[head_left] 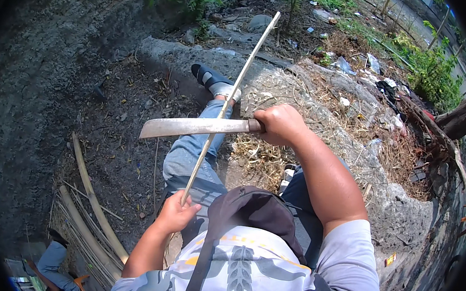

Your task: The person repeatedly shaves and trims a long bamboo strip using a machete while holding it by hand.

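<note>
A long, thin bamboo strip (249, 63) slants up and away from my lap, past my left leg. Near its lower end my left hand (177, 212) is closed around it. My right hand (281, 125) grips the handle of a machete (196, 127). The broad, worn blade points left and lies across the strip, about midway along it. From this angle the blade's edge appears to meet the strip, but I cannot tell how firmly. A dark bag (257, 216) rests against my front, its strap over my shirt.
Bamboo poles and thin strips (94, 205) lie on the ground to my left. A rough wall (25, 74) rises beyond them. Rubble, dry grass and litter (348, 67) cover the ground ahead. A log (459, 117) stands at right. Another person's leg (52, 257) shows at lower left.
</note>
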The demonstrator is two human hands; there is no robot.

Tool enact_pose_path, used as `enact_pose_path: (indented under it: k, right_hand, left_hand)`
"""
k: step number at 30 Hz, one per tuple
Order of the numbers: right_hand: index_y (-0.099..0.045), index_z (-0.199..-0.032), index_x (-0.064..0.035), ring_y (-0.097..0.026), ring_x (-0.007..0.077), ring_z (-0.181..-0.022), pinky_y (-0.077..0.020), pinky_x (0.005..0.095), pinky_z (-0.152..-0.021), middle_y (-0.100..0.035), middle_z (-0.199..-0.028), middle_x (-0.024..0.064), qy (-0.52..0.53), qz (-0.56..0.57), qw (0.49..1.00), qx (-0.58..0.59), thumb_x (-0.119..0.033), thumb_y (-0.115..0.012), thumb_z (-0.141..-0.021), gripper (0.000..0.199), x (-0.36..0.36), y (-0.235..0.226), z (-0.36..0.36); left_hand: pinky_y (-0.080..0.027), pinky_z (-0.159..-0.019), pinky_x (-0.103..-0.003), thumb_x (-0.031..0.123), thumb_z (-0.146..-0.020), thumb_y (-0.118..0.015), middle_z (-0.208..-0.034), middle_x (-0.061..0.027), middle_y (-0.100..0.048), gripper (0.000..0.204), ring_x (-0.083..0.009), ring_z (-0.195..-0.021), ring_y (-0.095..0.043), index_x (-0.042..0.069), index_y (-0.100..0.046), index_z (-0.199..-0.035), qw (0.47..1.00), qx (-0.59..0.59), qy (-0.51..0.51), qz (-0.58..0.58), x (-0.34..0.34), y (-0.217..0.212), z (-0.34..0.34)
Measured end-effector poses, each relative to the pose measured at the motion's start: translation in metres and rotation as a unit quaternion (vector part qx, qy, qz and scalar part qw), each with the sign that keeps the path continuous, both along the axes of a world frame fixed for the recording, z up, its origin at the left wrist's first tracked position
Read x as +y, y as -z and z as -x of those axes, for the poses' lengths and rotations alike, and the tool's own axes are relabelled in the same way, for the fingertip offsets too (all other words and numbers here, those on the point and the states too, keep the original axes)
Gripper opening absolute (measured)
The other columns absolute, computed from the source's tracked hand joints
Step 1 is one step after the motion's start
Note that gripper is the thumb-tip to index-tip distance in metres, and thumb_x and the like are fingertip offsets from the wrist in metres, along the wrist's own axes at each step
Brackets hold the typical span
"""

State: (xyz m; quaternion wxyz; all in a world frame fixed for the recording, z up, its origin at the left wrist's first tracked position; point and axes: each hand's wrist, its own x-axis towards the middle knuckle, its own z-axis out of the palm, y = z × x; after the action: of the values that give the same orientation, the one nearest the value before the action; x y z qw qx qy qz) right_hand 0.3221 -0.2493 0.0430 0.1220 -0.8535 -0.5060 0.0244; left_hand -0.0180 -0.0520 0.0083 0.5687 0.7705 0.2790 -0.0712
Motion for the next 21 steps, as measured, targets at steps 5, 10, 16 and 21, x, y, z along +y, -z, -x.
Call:
enact_pose_path:
  k: [5,10,16,21]
  right_hand:
    - [-0.07,-0.087,-0.0152,-0.072,0.0321,-0.076,-0.0564,0.0453,-0.072,-0.071,-0.075,0.0096,-0.081,0.021,0.996,-0.037,-0.02,-0.071,-0.072,0.015,0.014,0.007,0.013]
    - [-0.067,-0.094,-0.0106,-0.071,0.0377,-0.084,-0.0553,0.0513,-0.077,-0.071,-0.085,0.0173,0.223,-0.087,0.971,0.008,-0.019,-0.068,-0.079,0.017,-0.004,0.025,-0.04]
    - [-0.07,-0.101,-0.0055,-0.07,0.0402,-0.094,-0.0532,0.0496,-0.084,-0.073,-0.097,0.0215,0.434,-0.165,0.871,0.158,-0.025,-0.063,-0.081,0.028,-0.031,0.035,-0.077]
    - [-0.069,-0.097,-0.0063,-0.069,0.0406,-0.088,-0.0529,0.049,-0.079,-0.072,-0.089,0.021,0.33,-0.238,0.901,0.148,-0.028,-0.071,-0.082,0.026,-0.018,0.026,-0.053]
  left_hand:
    - [-0.035,-0.054,-0.021,0.008,-0.087,-0.077,-0.071,0.0082,-0.047,0.027,-0.0006,-0.064,-0.041,0.009,-0.05,-0.091,1.0,0.003,0.0,-0.029,0.001,0.004,0.001]
    - [-0.037,-0.055,-0.021,0.007,-0.087,-0.074,-0.071,0.0076,-0.047,0.023,-0.0008,-0.066,-0.042,0.009,-0.051,-0.087,1.0,0.009,-0.019,0.014,0.022,0.003,0.027]
    - [-0.033,-0.05,-0.023,0.007,-0.088,-0.073,-0.068,0.0085,-0.046,0.024,-0.0004,-0.06,-0.039,0.009,-0.049,-0.086,0.999,0.006,0.001,-0.045,0.03,-0.015,0.042]
    - [-0.032,-0.049,-0.022,0.007,-0.088,-0.074,-0.065,0.0097,-0.043,0.025,-0.0002,-0.057,-0.037,0.009,-0.049,-0.087,0.997,-0.014,-0.01,-0.08,0.024,-0.01,0.023]
